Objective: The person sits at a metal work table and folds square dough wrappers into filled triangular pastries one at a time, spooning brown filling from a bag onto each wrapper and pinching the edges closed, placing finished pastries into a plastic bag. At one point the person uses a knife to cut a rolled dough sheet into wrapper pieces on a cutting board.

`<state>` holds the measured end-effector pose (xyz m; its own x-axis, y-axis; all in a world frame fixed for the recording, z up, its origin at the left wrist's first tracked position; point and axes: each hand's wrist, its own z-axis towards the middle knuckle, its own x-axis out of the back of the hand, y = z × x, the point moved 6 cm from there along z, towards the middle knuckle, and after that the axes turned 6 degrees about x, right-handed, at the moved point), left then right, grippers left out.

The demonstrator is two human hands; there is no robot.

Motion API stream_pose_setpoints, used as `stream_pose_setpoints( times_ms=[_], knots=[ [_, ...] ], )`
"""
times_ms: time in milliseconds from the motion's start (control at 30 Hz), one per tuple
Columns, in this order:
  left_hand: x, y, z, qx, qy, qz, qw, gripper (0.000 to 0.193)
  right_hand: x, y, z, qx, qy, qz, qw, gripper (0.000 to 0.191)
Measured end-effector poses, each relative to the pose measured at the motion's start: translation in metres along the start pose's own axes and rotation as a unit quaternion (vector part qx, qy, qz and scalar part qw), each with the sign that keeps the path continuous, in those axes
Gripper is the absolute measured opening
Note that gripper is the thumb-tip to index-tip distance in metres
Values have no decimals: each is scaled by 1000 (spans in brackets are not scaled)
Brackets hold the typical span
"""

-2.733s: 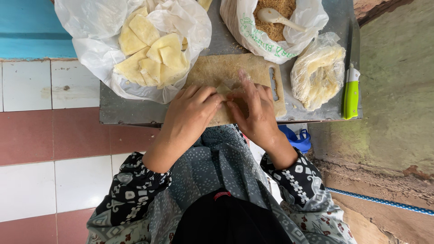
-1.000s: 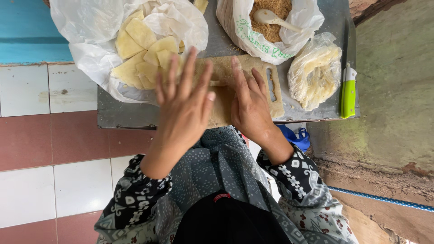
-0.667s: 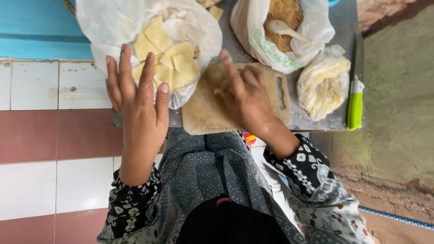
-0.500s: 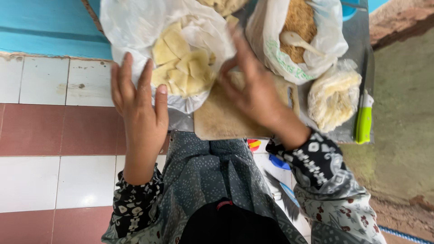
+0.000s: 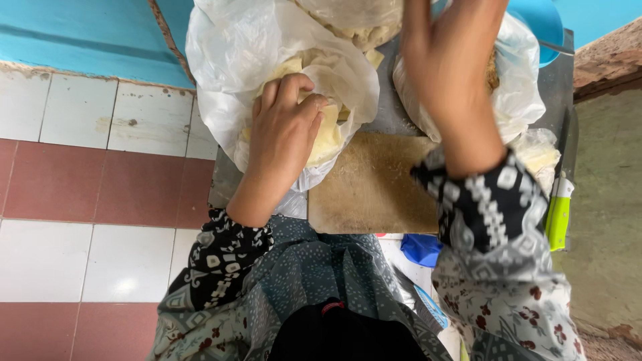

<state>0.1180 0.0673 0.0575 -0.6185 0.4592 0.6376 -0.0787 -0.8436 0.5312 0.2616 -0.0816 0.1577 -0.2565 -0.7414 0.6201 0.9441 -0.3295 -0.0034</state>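
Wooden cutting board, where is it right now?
In the head view the bare wooden cutting board lies centre on the grey metal tray, between the white plastic bag of pale yellow squares and the green-handled knife.

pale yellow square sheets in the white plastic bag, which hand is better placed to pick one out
Left. The left hand is already inside the white plastic bag, resting on the pale yellow sheets. The right hand is raised over the other bag, away from them.

Green-handled knife (image 5: pixel 558 212), blue bowl (image 5: pixel 538 23), tiled floor (image 5: pixel 87 174)
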Motion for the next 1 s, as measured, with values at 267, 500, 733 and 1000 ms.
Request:
stream_pose_setpoints(
  times_ms=[267,500,733,1000],
  knots=[
    [20,-5,-5,178,-11,-345,922,9,2,-90,-54,-198,-105,384,896,96],
    [11,23,-28,234,-116,-416,871,15,10,-84,-101,-427,0,536,728,93],
    [-2,65,-65,120,-147,-331,924,27,65,-97,-159,-437,-32,346,829,82],
    [-31,107,-70,8,-133,-144,981,23,161,-45,-227,-341,-55,-158,925,40]
  ],
)
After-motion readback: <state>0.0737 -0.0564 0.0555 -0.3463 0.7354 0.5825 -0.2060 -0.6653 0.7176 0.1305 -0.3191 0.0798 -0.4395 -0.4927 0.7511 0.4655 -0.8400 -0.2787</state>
